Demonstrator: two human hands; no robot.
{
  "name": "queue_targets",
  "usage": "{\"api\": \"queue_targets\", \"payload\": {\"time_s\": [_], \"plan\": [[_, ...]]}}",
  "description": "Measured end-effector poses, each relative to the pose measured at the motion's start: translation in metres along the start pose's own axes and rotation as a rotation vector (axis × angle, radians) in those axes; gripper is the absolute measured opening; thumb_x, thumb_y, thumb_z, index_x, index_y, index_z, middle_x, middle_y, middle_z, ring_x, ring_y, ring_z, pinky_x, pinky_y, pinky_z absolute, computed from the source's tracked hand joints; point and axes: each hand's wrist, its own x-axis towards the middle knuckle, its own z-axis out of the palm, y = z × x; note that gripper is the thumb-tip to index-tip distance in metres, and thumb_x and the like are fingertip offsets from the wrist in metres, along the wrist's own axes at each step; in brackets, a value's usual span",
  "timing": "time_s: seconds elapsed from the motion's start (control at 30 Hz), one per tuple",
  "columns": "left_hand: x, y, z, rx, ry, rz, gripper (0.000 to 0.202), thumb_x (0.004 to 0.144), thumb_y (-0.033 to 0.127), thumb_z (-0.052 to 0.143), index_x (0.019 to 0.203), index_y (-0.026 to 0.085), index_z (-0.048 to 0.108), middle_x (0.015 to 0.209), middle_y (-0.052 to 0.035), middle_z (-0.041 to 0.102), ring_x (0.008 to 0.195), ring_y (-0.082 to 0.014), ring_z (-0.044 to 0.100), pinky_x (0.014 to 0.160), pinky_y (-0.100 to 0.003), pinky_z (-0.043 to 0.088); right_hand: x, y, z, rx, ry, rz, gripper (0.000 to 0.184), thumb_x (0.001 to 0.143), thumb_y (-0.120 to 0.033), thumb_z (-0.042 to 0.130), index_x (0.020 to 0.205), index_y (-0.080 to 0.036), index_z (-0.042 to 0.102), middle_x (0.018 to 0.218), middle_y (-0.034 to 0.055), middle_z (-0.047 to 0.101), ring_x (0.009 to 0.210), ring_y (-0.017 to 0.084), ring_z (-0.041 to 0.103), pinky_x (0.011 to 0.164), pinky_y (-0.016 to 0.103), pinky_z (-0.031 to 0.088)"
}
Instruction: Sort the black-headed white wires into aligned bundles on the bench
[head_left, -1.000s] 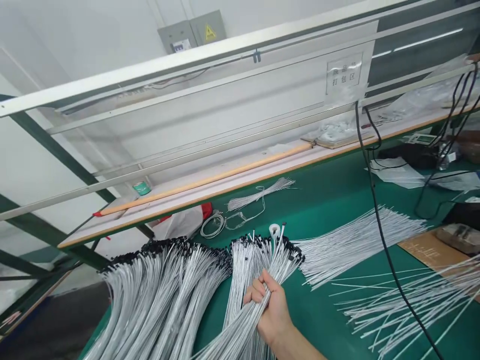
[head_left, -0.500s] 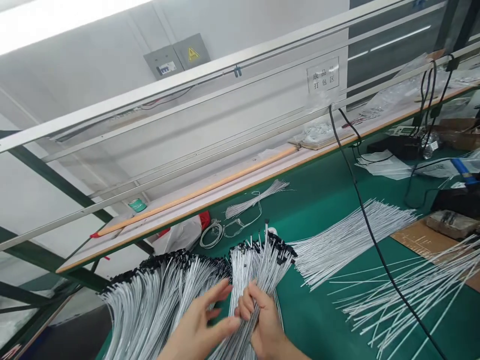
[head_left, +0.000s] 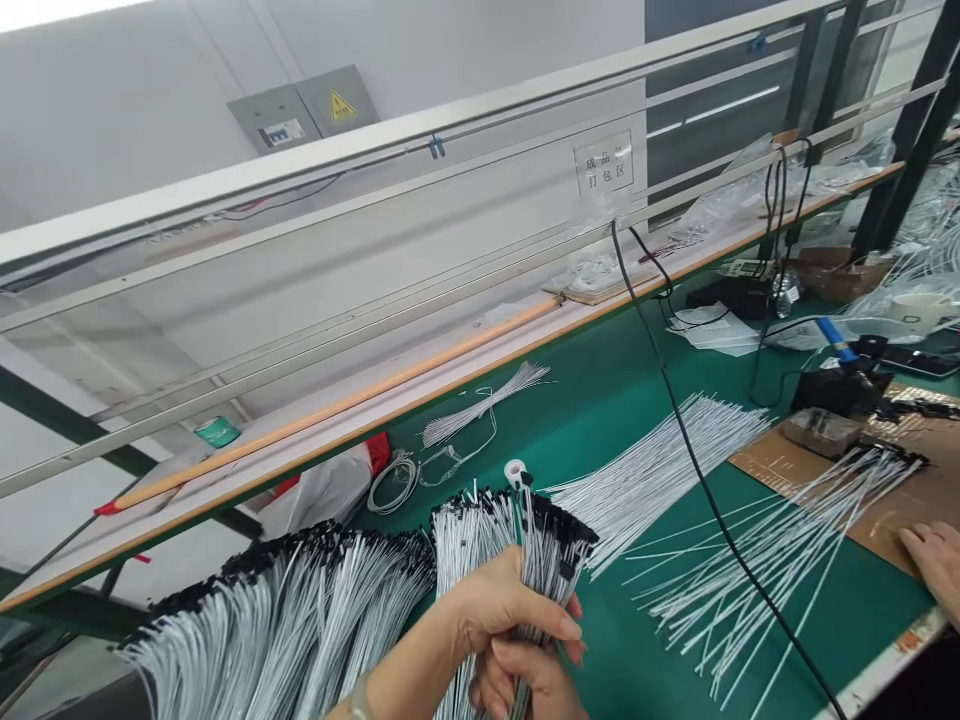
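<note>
Two grips closed on black-tipped wire bundle [head_left: 551, 560]: left hand [head_left: 499, 610] above right hand [head_left: 517, 680].

hands [head_left: 499, 615] clasping wire bundle [head_left: 551, 560], green workbench [head_left: 637, 650]

**Bright, flat indoor light, some wide-angle bowing**

Overhead strip light [head_left: 60, 8] blows out the top-left corner, well up and left of the fingers [head_left: 540, 628]. Light elsewhere is even, with only soft shadows on the green mat [head_left: 645, 650] just beside the fingers. The wire bundle [head_left: 551, 560] right above the fingers looks slightly soft, no hard glare. The long rail [head_left: 375, 140] bows toward the frame edges. The window [head_left: 720, 100] far up-right of the fingers reads darker.
</note>
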Motion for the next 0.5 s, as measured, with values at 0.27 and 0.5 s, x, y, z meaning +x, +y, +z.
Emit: {"api": "queue_targets", "payload": {"time_s": [0.27, 0.5], "plan": [[0.013, -0.007, 0.026, 0.128, 0.236, 0.177, 0.015, 0.06, 0.017, 0.059, 0.046, 0.015, 0.055, 0.043, 0.0017, 0.056, 0.044, -0.0119, 0.052, 0.053, -0.026, 0.046, -0.032, -0.089, -0.052, -0.658, -0.041, 0.25, 0.022, 0.05, -0.026, 0.077, 0.069, -0.021, 0.067, 0.063, -0.0001, 0.063, 0.071, 0.021, 0.061, 0.07, 0.036, 0.048], [0.025, -0.01, 0.032, 0.095, 0.18, 0.116, 0.01, 0.056, 0.016, 0.061, 0.051, 0.015, 0.052, 0.036, 0.0053, 0.048, 0.031, -0.0094, 0.044, 0.038, -0.023, 0.04, -0.038, -0.203, -0.008, -1.283, 0.168, -0.367, 0.031, 0.086, -0.038, 0.044, 0.109, -0.026, 0.061, 0.114, 0.0066, 0.061, 0.11, 0.024, 0.051, 0.091, 0.041, 0.043]]}}
